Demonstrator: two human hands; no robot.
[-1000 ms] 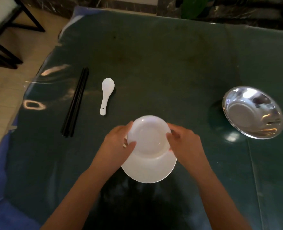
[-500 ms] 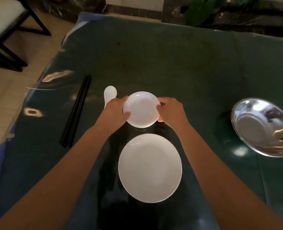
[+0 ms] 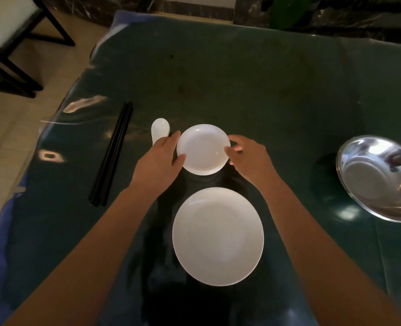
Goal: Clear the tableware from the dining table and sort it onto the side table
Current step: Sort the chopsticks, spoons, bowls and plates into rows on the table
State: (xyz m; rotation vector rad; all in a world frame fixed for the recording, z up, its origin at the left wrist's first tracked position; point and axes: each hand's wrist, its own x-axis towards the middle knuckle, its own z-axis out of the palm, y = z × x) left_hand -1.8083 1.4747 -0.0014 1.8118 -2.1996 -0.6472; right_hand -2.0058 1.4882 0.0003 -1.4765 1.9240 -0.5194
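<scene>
Between the fingers of both hands sits a small white bowl [image 3: 203,149], mouth up, on the dark green table [image 3: 253,85]. The left hand [image 3: 158,161] curls thumb and fingers round its left rim; the right hand [image 3: 247,157] pinches its right rim. Just behind the left fingers lies a white spoon [image 3: 160,131], its handle hidden; further left, black chopsticks [image 3: 113,154] run lengthwise away from the person. Nearer than the wrists lies a large white plate [image 3: 218,236]. Well right of the right fingers stands a steel basin [image 3: 380,177]. Open cloth stretches beyond the fingertips.
</scene>
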